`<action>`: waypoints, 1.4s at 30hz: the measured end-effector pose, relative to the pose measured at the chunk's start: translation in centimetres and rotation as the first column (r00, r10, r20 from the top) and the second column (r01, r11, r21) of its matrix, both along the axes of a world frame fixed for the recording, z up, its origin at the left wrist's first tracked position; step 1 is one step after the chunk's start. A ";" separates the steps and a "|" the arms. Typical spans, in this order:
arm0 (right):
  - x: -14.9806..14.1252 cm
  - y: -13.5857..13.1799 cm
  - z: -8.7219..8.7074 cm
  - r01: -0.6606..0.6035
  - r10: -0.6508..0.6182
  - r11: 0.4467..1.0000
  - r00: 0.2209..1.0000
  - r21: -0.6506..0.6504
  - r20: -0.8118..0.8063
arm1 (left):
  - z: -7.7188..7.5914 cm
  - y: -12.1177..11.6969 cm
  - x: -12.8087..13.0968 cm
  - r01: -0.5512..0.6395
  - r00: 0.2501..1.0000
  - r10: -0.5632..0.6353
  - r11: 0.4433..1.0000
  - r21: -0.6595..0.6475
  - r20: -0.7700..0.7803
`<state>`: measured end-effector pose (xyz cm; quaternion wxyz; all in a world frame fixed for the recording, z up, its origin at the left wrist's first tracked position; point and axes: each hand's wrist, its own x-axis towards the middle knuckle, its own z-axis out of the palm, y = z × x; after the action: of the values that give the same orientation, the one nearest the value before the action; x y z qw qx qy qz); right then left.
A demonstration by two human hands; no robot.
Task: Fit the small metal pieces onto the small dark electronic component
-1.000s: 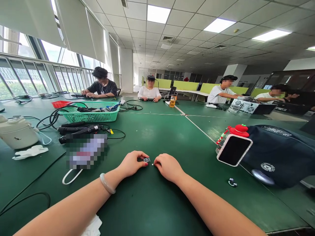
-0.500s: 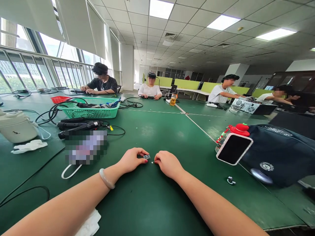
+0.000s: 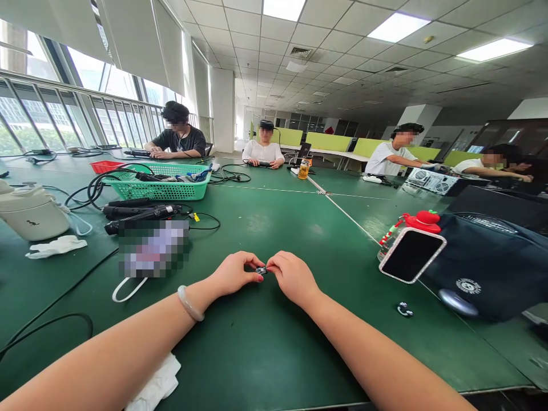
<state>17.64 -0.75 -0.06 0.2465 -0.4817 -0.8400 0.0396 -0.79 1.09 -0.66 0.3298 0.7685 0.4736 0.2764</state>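
Note:
Between the thumb and fingertips of my left hand (image 3: 234, 274) is a small dark piece with pale, metallic-looking details (image 3: 261, 270), like a tiny circuit board. My right hand (image 3: 295, 276) is pinched at the right edge of that piece, its fingertips meeting it. Whatever small part sits inside the right pinch is hidden by the fingers now. Both hands are just above the green table (image 3: 265, 342). A pale bangle (image 3: 190, 303) circles my left wrist.
Left are a green basket (image 3: 160, 188), black tools (image 3: 143, 217), a blurred pouch (image 3: 156, 251) and white tissue (image 3: 160, 379). A phone (image 3: 413, 255) leans by a red-topped bottle (image 3: 422, 221) and dark bag (image 3: 492, 268) at right. Several people sit across the table.
My right hand has closed the gap, bringing its fingertips to the small board-like piece. The small white part that showed in its pinch is now out of sight. The view has shifted slightly.

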 end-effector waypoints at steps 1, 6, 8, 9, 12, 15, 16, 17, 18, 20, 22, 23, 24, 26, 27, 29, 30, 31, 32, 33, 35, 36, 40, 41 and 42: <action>-0.1 0.0 -0.1 -0.009 0.009 1.000 1.000 0.005 0.004 | 0.0 0.0 0.0 0.005 1.000 -0.005 1.000 0.001 0.007; -0.2 0.0 -0.3 -0.039 0.038 0.998 0.999 0.042 0.014 | 0.2 0.0 0.1 0.023 0.999 -0.023 1.000 -0.013 0.025; -0.1 -0.1 -0.2 -0.044 0.044 0.998 0.999 0.040 0.014 | 0.3 -0.1 0.2 0.021 0.999 -0.020 1.000 -0.023 0.026; -0.1 -0.1 -0.1 -0.044 0.044 0.998 0.999 0.039 0.009 | 0.4 -0.1 0.2 0.019 0.999 -0.018 0.999 -0.029 0.029; 0.3 -0.1 0.0 -0.021 0.022 0.999 0.999 0.035 -0.029 | 0.5 0.0 0.1 0.020 0.998 -0.018 0.999 -0.047 0.054; 0.4 -0.1 -0.2 0.011 -0.010 1.000 0.999 0.014 -0.052 | 0.3 0.1 0.1 0.036 0.993 -0.027 0.996 -0.077 0.111; 0.4 0.0 -0.2 0.017 -0.016 1.000 0.999 0.007 -0.051 | 0.3 0.1 0.1 0.050 0.990 -0.037 0.994 -0.095 0.136; 0.4 0.0 -0.3 0.018 -0.018 1.000 0.999 0.004 -0.046 | 0.3 0.2 0.1 0.068 0.985 -0.048 0.991 -0.116 0.163; 0.3 0.0 -0.3 0.018 -0.018 1.000 0.999 0.004 -0.039 | 0.3 0.2 0.1 0.088 0.980 -0.061 0.987 -0.135 0.190; 0.0 -0.1 -0.4 0.023 -0.022 1.000 0.999 0.014 -0.028 | 0.4 0.2 0.2 0.124 0.968 -0.082 0.977 -0.173 0.236; -0.3 -0.2 -0.3 0.034 -0.033 0.999 0.999 0.036 -0.023 | 0.6 0.1 0.3 0.147 0.955 -0.079 0.964 -0.223 0.286; -0.4 -0.2 -0.3 0.039 -0.039 0.998 0.999 0.050 -0.019 | 0.6 0.0 0.3 0.159 0.944 -0.069 0.952 -0.262 0.322; -0.6 -0.2 -0.3 0.043 -0.043 0.997 0.999 0.067 -0.014 | 0.7 0.0 0.3 0.178 0.929 -0.056 0.934 -0.308 0.366; -0.9 -0.4 -0.3 0.045 -0.046 0.994 0.999 0.100 0.004 | 0.8 -0.1 0.3 0.233 0.885 -0.026 0.889 -0.395 0.465; -1.0 -0.4 -0.4 0.044 -0.046 0.992 0.999 0.117 0.015 | 0.8 -0.1 0.3 0.262 0.862 -0.012 0.867 -0.425 0.506; -1.3 -0.5 -0.5 0.041 -0.048 0.988 0.998 0.148 0.041 | 0.7 -0.2 0.3 0.298 0.832 0.006 0.839 -0.456 0.555; -1.4 -0.5 -0.6 0.041 -0.050 0.986 0.997 0.159 0.053 | 0.7 -0.2 0.3 0.303 0.826 0.012 0.834 -0.462 0.564; -1.4 -0.5 -0.6 0.039 -0.050 0.985 0.997 0.166 0.065 | 0.7 -0.2 0.3 0.304 0.825 0.014 0.831 -0.465 0.564; -1.5 -0.5 -0.7 0.036 -0.049 0.985 0.996 0.169 0.073 | 0.6 -0.2 0.2 0.301 0.829 0.014 0.831 -0.467 0.559; -1.5 -0.5 -0.7 0.034 -0.048 0.985 0.996 0.166 0.078 | 0.6 -0.1 0.2 0.290 0.836 0.015 0.837 -0.464 0.548; -1.4 -0.4 -0.8 0.033 -0.045 0.988 0.996 0.151 0.075 | 0.6 0.3 -0.2 0.212 0.872 0.033 0.875 -0.436 0.489; -1.2 -0.3 -0.8 0.037 -0.047 0.990 0.997 0.140 0.065 | 0.6 0.6 -0.5 0.136 0.902 0.052 0.908 -0.396 0.429; -0.5 0.0 -0.5 0.092 -0.091 0.993 0.996 0.070 -0.019 | 1.0 2.1 -2.8 -0.243 0.961 0.251 0.967 0.079 -0.118; -0.2 0.1 -0.5 0.107 -0.105 0.993 0.994 0.046 -0.044 | 1.1 2.4 -3.5 -0.289 0.909 0.335 0.935 0.204 -0.250; 0.0 0.2 -0.4 0.120 -0.118 0.993 0.991 0.020 -0.067 | 1.2 2.7 -4.1 -0.301 0.853 0.390 0.910 0.285 -0.346</action>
<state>17.66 -0.51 -0.48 0.2816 -0.5262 -0.8018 0.0304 -4.92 3.76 0.57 0.0847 0.7416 0.6277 0.2211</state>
